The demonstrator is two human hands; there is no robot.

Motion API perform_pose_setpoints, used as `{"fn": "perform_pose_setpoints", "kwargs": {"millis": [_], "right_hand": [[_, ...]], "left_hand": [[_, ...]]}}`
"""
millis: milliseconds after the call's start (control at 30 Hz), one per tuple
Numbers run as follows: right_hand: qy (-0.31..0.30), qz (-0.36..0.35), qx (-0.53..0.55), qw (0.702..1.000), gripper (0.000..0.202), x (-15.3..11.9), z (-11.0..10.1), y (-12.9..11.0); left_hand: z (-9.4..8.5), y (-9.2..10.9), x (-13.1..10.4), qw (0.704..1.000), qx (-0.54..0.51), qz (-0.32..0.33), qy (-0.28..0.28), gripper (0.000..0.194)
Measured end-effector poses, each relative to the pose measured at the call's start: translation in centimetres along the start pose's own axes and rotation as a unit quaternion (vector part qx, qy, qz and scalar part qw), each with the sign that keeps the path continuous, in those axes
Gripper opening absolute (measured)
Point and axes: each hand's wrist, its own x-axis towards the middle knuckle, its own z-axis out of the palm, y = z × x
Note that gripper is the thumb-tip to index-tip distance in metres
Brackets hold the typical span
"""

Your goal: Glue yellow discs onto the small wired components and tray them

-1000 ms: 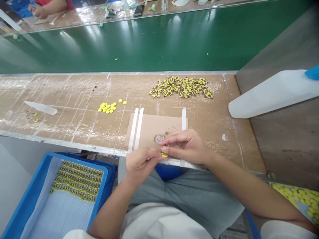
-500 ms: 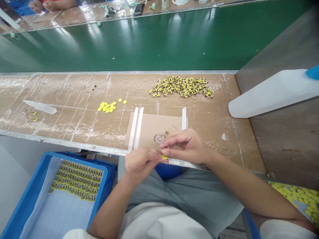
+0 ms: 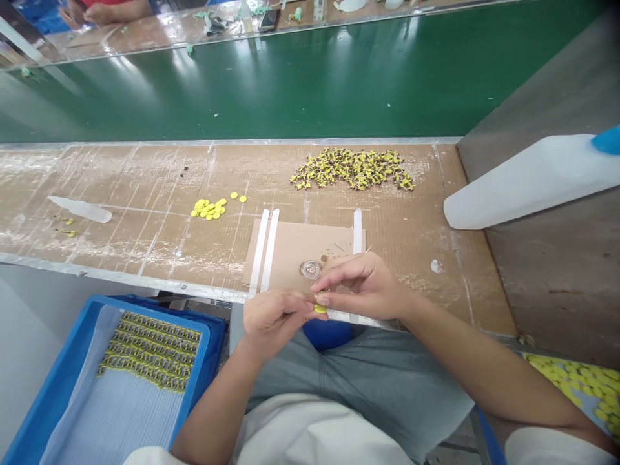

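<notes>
Between the fingertips of my left hand (image 3: 276, 318) is a small yellow disc (image 3: 320, 309), held at the table's front edge. My right hand (image 3: 363, 285) pinches a small piece just above that disc; the fingers mostly hide it, and it looks partly yellow. The two hands meet there, touching or nearly so. Just beyond them a small round clear dish (image 3: 310, 270) rests on a taped cardboard sheet (image 3: 290, 252). Farther back lies a heap of small yellow and dark figure pieces (image 3: 353, 169). A group of loose yellow discs (image 3: 208, 208) lies to the left.
A blue tray (image 3: 203, 349) with rows of yellow-and-dark pieces stands lower left. A white bottle (image 3: 523, 184) leans in at the right, and more yellow discs (image 3: 581, 384) lie below it. A small white squeeze bottle (image 3: 82, 209) lies left. Behind runs a green belt (image 3: 290, 84); another person's hands (image 3: 97, 13) are beyond.
Both hands stay almost still at the same spot, with only a slight shift of the fingers at the yellow disc. Small specks on the green belt have moved left.
</notes>
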Motion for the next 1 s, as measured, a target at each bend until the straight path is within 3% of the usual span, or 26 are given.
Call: {"fn": "perform_pose_setpoints", "kwargs": {"millis": [300,467,633,833,1000], "right_hand": [[-0.012,0.034,0.031,0.999,0.015,-0.1,0.1,0.3],[0.069,0.065,0.1,0.99,0.017,-0.4,0.2,0.4],[0.151,0.058,0.112,0.981,0.016,-0.4,0.2,0.5],[0.182,0.022,0.077,0.98,0.014,-0.2,0.7,0.5],[0.189,0.035,0.068,0.979,0.013,-0.3,1.0,0.5]], "left_hand": [[-0.1,0.2,0.3,1.0,0.006,-0.004,-0.015,0.017],[0.5,0.2,0.4,0.994,0.032,-0.064,0.08,0.021],[2.3,0.4,-0.2,0.973,-0.099,-0.163,0.13,0.036],[3.3,0.7,0.2,0.966,-0.06,-0.159,0.196,0.029],[3.0,0.7,0.4,0.965,-0.019,-0.156,0.209,0.025]]}}
